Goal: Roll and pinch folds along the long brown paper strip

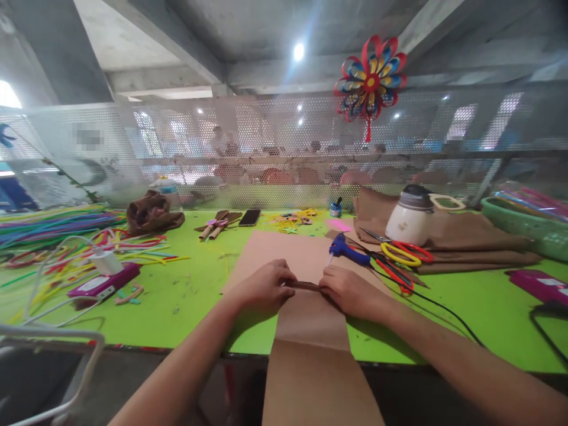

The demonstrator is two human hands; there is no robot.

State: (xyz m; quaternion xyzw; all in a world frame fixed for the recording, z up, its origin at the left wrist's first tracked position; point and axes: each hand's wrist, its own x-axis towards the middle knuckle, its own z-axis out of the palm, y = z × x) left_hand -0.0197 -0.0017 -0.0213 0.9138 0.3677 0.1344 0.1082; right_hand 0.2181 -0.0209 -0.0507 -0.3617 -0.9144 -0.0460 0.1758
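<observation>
A long strip of brown paper [313, 367] runs from the table over its front edge toward me, with a crease across it. Its far end is folded or rolled into a narrow edge. My left hand [268, 287] pinches the left end of that edge, and my right hand [348, 290] pinches the right end. Under and beyond the hands lies a flat tan sheet [266, 251]. Just past my right hand a blue glue gun [350, 251] rests on the sheet, its black cord trailing to the right.
Scissors with yellow and red handles [402, 254], a cream kettle [410, 216] and folded brown paper [474, 236] stand at right. Left are pipe cleaners [53, 225] and a purple power strip [106, 284]. A phone [249, 218] and small cut pieces [297, 219] lie farther back, before a perforated screen.
</observation>
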